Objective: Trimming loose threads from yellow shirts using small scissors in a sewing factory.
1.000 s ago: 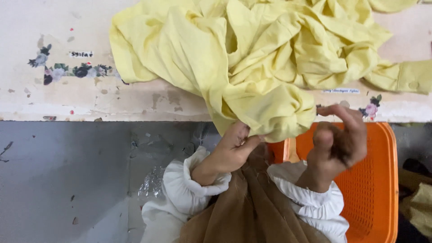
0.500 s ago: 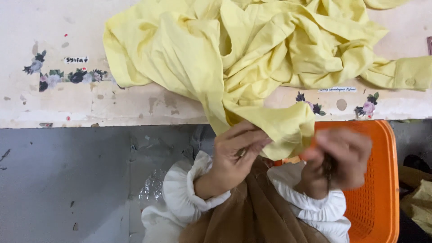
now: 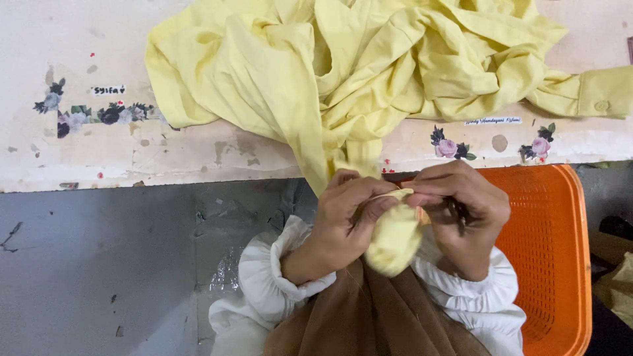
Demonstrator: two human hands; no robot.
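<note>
Right at the counter's (image 3: 86,161) near edge, both hands work a bunched corner of a pale yellow garment (image 3: 369,72). Most of that garment lies heaped and crumpled on the worn white counter, with a cuffed sleeve and its button trailing off to the right; one fold hangs down over the edge and ends in a rounded wad between the hands. The left hand (image 3: 343,221) is closed on this wad, thumb and fingers pinching the fabric near its top. The right hand (image 3: 461,211) is curled narrow just beside it, fingertips meeting the same bit of cloth, and a small dark object shows inside its grip, too hidden to tell what it is. The two hands touch or nearly touch over the fabric.

White gathered sleeves (image 3: 264,283) cover both wrists, and a brown cloth (image 3: 369,316) lies over the lap below them. An orange plastic mesh basket (image 3: 547,250) stands under and to the right of the right hand. Small flower stickers (image 3: 99,115) dot the counter's front strip on both sides of the hanging fold. A grey floor (image 3: 86,277) fills the lower left.
</note>
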